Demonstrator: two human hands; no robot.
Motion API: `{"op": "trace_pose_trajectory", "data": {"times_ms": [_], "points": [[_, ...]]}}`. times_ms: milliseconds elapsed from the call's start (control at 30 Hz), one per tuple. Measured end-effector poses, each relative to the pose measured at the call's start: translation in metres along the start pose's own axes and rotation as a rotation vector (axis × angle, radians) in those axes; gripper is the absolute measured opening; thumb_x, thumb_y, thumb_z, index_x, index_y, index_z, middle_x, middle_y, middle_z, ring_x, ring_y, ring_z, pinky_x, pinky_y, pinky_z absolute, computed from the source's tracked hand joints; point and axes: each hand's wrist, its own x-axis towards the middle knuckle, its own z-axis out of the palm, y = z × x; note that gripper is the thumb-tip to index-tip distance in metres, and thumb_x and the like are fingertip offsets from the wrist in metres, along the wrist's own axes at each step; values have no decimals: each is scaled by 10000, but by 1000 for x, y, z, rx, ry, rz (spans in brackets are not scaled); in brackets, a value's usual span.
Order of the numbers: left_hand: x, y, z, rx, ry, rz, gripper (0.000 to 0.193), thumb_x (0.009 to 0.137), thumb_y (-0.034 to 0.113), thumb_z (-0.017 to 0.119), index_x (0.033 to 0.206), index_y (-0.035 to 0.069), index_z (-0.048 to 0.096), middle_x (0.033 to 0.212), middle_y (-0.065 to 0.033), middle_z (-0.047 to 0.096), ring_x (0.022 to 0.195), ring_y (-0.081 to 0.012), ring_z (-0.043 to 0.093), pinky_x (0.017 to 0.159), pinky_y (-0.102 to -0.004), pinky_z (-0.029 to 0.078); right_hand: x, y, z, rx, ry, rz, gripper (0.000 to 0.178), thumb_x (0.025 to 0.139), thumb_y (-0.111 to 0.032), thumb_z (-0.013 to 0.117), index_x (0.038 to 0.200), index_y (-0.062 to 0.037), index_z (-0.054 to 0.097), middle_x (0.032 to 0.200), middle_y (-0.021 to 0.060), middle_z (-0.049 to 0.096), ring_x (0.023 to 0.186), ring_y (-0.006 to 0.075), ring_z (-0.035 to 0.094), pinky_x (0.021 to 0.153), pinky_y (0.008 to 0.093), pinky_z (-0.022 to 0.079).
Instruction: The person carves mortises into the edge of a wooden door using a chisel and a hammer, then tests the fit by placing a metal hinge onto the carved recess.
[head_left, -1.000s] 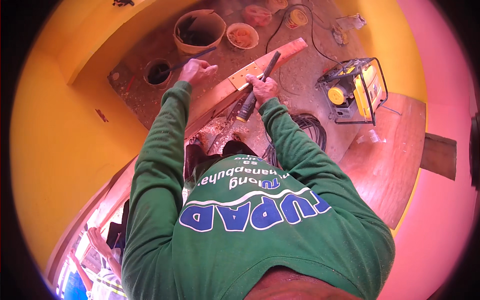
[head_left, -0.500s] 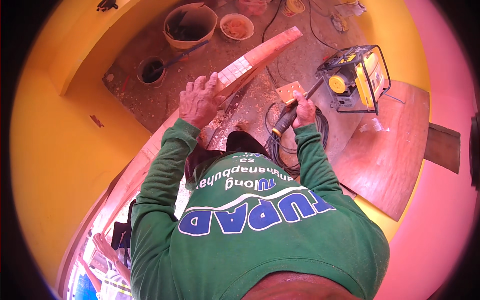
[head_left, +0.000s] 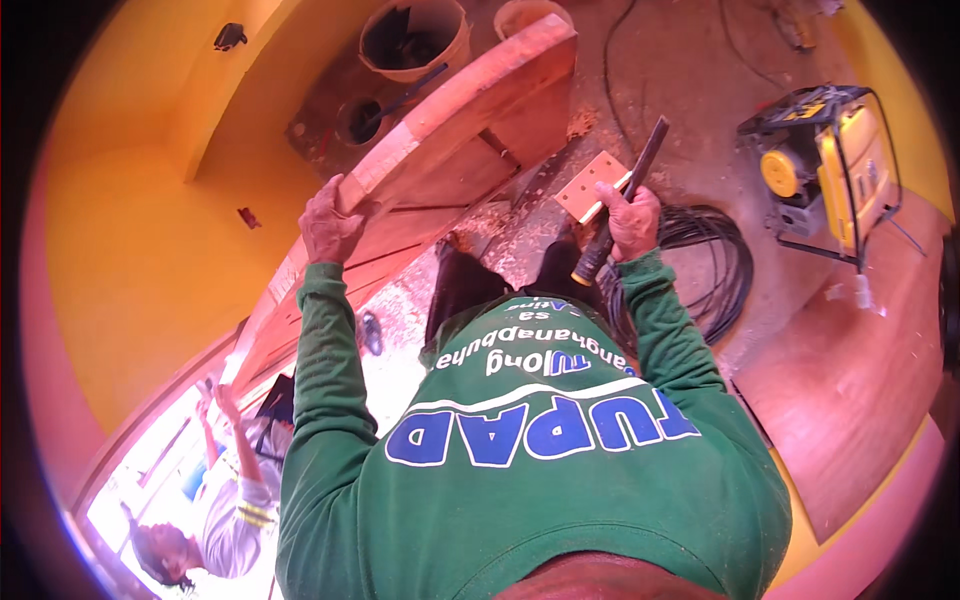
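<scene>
A long wooden door-like panel (head_left: pixel 478 130) stands on edge, running from the upper middle down to the lower left. My left hand (head_left: pixel 332 222) is closed over its top edge, fingers wrapped on the wood. In my right hand (head_left: pixel 632 220) is a long dark tool (head_left: pixel 650 150) with a black, yellow-ended handle; I cannot tell whether it is a chisel or a file. The same hand pinches a flat hinge plate (head_left: pixel 588 186), tan with several holes, against the tool. Both are held apart from the panel, to its right.
A yellow and black generator (head_left: pixel 825 185) stands at the right by a plywood sheet (head_left: pixel 835 390). Coiled black cable (head_left: pixel 715 250) lies near my right hand. Buckets (head_left: pixel 415 40) stand beyond the panel. Another person (head_left: pixel 225 510) is at the lower left. Wood shavings litter the floor.
The panel has tipped so its face shows more. My left hand has shifted back along its edge. The tool and hinge plate remain in my right hand; the whole view has swung.
</scene>
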Motion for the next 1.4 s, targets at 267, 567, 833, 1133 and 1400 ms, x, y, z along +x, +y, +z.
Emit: {"op": "trace_pose_trajectory", "data": {"times_ms": [267, 567, 833, 1133, 1400], "points": [[1, -26, -22, 329, -174, -137, 594, 532, 413, 751, 996, 117, 530, 905, -144, 570, 870, -321, 528, 734, -434, 414, 25, 3, -57, -168, -71, 119, 180, 700, -140, 680, 755, -9, 568, 663, 15, 570, 534, 71, 509, 465, 215, 420], [3, -22, -50, 280, -440, -296, 936, 528, 469, 732, 1237, 37, 299, 1208, -183, 372, 1118, -345, 345, 956, -412, 254, 38, 51, -145, -45, 214, 285, 194, 712, -155, 667, 751, -56, 504, 623, 37, 543, 449, 123, 507, 390, 246, 409], [-14, -28, -58, -672, -133, -615, 549, 825, 342, 500, 1238, 21, 334, 1215, -104, 396, 1128, -208, 368, 953, -319, 270, 43, 70, -189, 53, 368, 324, 194, 707, -113, 654, 823, -21, 529, 699, 63, 570, 537, 138, 543, 455, 255, 438], [-8, -23, -34, -361, -40, -580, 359, 878, 223, 416, 1153, -7, 442, 1133, -118, 468, 1053, -217, 433, 905, -316, 326, 62, 22, -158, 72, 389, 282, 208, 643, -120, 683, 715, 0, 528, 661, 30, 536, 552, 96, 460, 475, 272, 395], [-31, -101, 7, -296, 75, -319, 430, 863, 300, 418, 1099, -55, 479, 1100, -192, 503, 1010, -328, 473, 865, -386, 379, 91, -38, -147, -563, 207, -2, 339, 619, -301, 687, 678, 14, 577, 588, 118, 558, 558, 152, 531, 513, 332, 424]]}}
